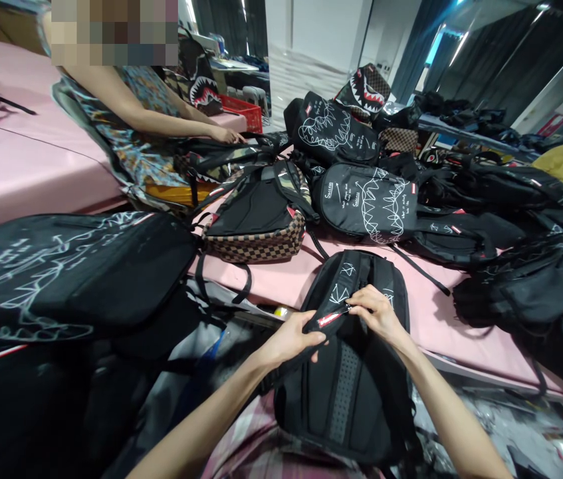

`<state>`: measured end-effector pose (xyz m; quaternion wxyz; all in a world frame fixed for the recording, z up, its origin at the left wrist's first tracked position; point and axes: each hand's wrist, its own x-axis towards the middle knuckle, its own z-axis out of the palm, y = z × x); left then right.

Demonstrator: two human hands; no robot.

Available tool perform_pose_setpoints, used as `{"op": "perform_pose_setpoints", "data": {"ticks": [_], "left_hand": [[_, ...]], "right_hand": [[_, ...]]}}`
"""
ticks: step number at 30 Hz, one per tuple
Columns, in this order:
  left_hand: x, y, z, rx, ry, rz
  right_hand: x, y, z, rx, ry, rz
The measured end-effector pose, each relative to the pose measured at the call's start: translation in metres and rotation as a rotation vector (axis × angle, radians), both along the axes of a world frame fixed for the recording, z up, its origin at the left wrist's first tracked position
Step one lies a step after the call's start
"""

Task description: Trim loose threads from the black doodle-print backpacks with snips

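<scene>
A black backpack (306,406) leans between my lap and the table edge, its padded back panel facing me. My left hand (294,339) is closed around one of its shoulder straps (339,293), thumb on top, just beside a red label (330,320). White line drawings mark the strap higher up. At the label's upper end, my right hand (373,307) pinches with its fingertips. A small, thin, shiny bit shows at those fingertips, too small to name. The second shoulder strap lies partly hidden behind my right hand.
Across the pink table (425,313) lie a checkered backpack (256,219), a black backpack with white drawings (365,203) and several more bags. A large black backpack (76,273) stands close on my left. Beyond, a co-worker's hand (228,135) touches a camouflage bag. A red crate (246,113) stands behind.
</scene>
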<state>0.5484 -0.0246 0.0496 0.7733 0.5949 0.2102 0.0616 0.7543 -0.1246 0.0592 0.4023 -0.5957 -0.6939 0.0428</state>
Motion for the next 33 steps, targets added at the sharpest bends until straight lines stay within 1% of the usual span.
{"op": "perform_pose_setpoints", "data": {"ticks": [6, 13, 21, 33], "left_hand": [[0.001, -0.001, 0.0, -0.003, -0.011, -0.007], [0.002, -0.002, 0.002, 0.031, 0.019, 0.006], [0.004, -0.006, 0.0, 0.147, 0.077, 0.02], [0.005, -0.007, -0.005, 0.221, 0.073, 0.007]], "right_hand": [[-0.002, 0.0, 0.004, 0.02, -0.03, 0.013], [-0.011, 0.002, 0.009, 0.048, -0.093, 0.054], [-0.015, -0.002, 0.014, 0.013, -0.223, 0.069], [-0.015, 0.0, 0.012, -0.028, -0.141, 0.079]]}}
